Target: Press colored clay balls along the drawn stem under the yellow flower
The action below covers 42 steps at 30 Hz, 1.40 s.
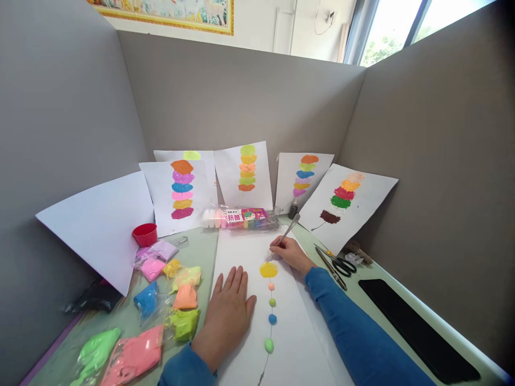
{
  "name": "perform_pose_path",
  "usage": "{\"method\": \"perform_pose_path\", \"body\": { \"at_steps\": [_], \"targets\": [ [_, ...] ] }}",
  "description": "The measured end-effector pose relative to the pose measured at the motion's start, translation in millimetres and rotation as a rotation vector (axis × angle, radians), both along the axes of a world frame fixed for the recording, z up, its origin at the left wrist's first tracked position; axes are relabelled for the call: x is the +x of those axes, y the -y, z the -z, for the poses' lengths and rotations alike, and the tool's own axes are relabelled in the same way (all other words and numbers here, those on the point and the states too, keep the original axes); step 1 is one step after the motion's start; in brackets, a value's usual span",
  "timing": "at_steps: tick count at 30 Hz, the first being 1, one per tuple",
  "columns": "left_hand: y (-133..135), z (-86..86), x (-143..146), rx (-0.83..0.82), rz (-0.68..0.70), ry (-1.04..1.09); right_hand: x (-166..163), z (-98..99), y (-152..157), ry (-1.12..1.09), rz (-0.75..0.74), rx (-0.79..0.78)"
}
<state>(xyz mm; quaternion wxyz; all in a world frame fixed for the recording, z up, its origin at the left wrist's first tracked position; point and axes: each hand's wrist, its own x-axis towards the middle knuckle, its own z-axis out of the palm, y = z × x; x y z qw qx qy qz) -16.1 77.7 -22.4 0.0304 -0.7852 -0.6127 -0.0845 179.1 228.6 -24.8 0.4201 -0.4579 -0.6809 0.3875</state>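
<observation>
My left hand (pixel 228 311) lies flat and open on a white sheet of paper (pixel 245 252), fingers spread, holding it down. My right hand (pixel 290 253) is closed on a metal fork (pixel 284 236), whose tines touch the upper edge of a flattened yellow clay blob (pixel 268 269). Below that blob, several small clay balls sit along a drawn line: orange (pixel 271 287), green (pixel 272 302), blue (pixel 272 319) and light green (pixel 269 346).
Bags of coloured clay (pixel 169 300) lie at the left, near a red cup (pixel 145 234). A clay package (pixel 241 217) lies behind the paper. Finished clay pictures (pixel 247 171) lean on the grey partition. Scissors (pixel 340 264) and a black mat (pixel 414 335) are at the right.
</observation>
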Motion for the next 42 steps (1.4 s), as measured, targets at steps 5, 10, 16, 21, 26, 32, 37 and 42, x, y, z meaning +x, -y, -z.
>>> {"method": "perform_pose_path", "body": {
  "at_steps": [5, 10, 16, 21, 26, 32, 37, 42],
  "targets": [
    [1, 0.1, 0, -0.001, -0.001, -0.003, 0, -0.7, 1, -0.006, -0.005, 0.002],
    [0, -1.8, 1, -0.008, -0.002, -0.001, 0, -0.6, 1, -0.009, -0.005, 0.007],
    [0, -0.9, 1, 0.009, 0.000, 0.007, -2, -3.2, 3, -0.004, 0.001, 0.017],
    [2, -1.5, 0, 0.000, 0.001, 0.005, -6, -4.3, 6, 0.029, -0.018, 0.031],
    [0, -1.2, 0, -0.015, -0.005, 0.005, -6, -3.7, 5, 0.051, 0.000, 0.050],
    [0, -1.0, 1, -0.001, -0.001, 0.003, -7, -3.7, 5, 0.057, -0.003, 0.056],
    [1, -0.2, 0, 0.005, 0.001, 0.007, 2, -3.1, -1, 0.038, 0.003, 0.041],
    [0, -0.4, 0, -0.003, 0.001, 0.009, 10, -3.6, 0, 0.015, -0.064, -0.002]
  ]
}}
